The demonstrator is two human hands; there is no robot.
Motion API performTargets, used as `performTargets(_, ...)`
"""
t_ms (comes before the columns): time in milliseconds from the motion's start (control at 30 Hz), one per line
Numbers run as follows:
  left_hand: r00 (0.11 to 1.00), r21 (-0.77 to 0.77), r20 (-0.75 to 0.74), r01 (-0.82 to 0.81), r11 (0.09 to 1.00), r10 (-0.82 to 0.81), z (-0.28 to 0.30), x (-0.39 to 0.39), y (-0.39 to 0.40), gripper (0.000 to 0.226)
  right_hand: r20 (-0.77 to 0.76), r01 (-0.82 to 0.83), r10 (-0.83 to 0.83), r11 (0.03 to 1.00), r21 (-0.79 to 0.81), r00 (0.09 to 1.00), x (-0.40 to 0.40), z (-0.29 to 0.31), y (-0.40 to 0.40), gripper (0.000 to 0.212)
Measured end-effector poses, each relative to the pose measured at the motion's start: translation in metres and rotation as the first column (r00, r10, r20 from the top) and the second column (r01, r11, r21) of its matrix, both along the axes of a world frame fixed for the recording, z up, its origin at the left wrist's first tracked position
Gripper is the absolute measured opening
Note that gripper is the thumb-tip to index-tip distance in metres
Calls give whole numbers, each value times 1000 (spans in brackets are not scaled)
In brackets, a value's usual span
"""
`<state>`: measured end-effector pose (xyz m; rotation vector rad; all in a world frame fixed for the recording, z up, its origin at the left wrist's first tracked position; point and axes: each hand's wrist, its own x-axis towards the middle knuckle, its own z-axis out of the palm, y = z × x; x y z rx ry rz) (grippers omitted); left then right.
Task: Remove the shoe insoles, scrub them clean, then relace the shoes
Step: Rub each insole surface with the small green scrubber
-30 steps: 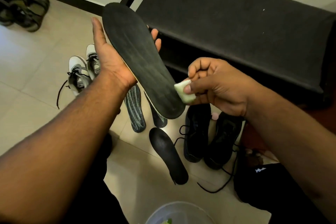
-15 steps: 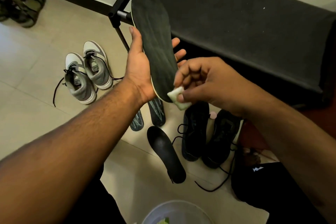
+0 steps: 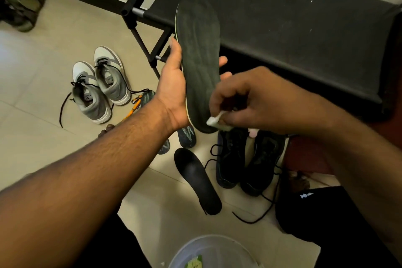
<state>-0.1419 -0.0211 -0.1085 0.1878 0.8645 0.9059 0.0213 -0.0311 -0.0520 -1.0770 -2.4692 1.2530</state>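
We are in the scrubbing stage. Our left hand [image 3: 174, 85] cradles a dark insole [image 3: 199, 56] from behind, thumb along one edge and fingertips showing past the other, holding it up in front of the black bench [image 3: 293, 28]. Our right hand [image 3: 245, 98] pinches a small pale scrubbing pad [image 3: 214, 120] against the insole's heel end.

Removal looks finished: below the bench, another dark insole [image 3: 195, 180] lies on the floor just beside the black shoes [image 3: 245, 159], and two patterned insoles [image 3: 187, 135] lie partly hidden under our left arm. Whether those are already cleaned we cannot tell.

Relacing is not yet done: the black shoes' laces trail loose, as do those of the grey sneakers [image 3: 100, 85], well left of the bench.
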Motion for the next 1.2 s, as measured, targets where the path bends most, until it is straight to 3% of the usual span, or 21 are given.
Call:
performTargets(100, 999, -17, -3, 38, 999, -38, -1, 5, -5, 90, 59, 29, -35, 993, 111, 998, -2, -11, -1, 10)
performTargets(233, 987, 8, 18, 157, 988, -157, 0, 11, -12, 86, -55, 258, -257, 887, 384, 965, -5, -22, 6, 12)
performTargets(300, 981, 19, 6, 194, 981, -194, 3, 10, -11, 87, -113, 293, -270, 860, 418, 956, -4, -23, 9, 11)
performTargets(400, 990, 0, 8, 143, 990, -143, 4, 5, -6, 89, -101, 99, -83, 981, 169, 991, -4, -11, 6, 9)
performTargets(467, 993, -28, -17, 118, 993, -119, 2, 0, -4, 89, -47, -75, 74, 997, -19, 996, -6, -4, 0, 9)
performTargets(533, 990, -37, -45, 135, 990, -137, 1, -1, -4, 90, -17, -112, 111, 993, -49, 994, -10, -6, -5, 9)
performTargets(667, 972, -44, -88, 215, 976, -218, 3, 10, -10, 87, 1, 118, -120, 973, 199, 993, -5, -18, 6, 13)
performTargets(767, 938, -37, -156, 306, 951, -308, 2, 13, -12, 86, -71, 331, -333, 846, 417, 940, 3, -26, 16, 13)
performTargets(833, 930, -30, -163, 330, 944, -330, 1, 12, -13, 85, -92, 370, -370, 813, 450, 924, 3, -25, 18, 12)
performTargets(900, 936, -34, -157, 315, 949, -316, 3, 9, -12, 85, -71, 269, -261, 898, 347, 963, 1, -21, 15, 11)
performTargets(967, 963, -39, -118, 239, 970, -242, 4, 4, -9, 85, -46, 89, -84, 987, 137, 995, -7, -15, 4, 13)
performTargets(1033, 977, -45, -111, 178, 983, -182, 2, 0, -4, 86, -38, -79, 80, 997, 11, 996, -18, -13, -11, 13)
performTargets(1100, 975, -44, -147, 162, 986, -167, 0, -1, -3, 85, -41, -162, 161, 987, -16, 986, -24, -14, -20, 12)
performTargets(1200, 969, -55, -140, 196, 979, -202, 3, 2, -7, 84, -29, -109, 109, 994, 25, 994, -18, -14, -13, 10)
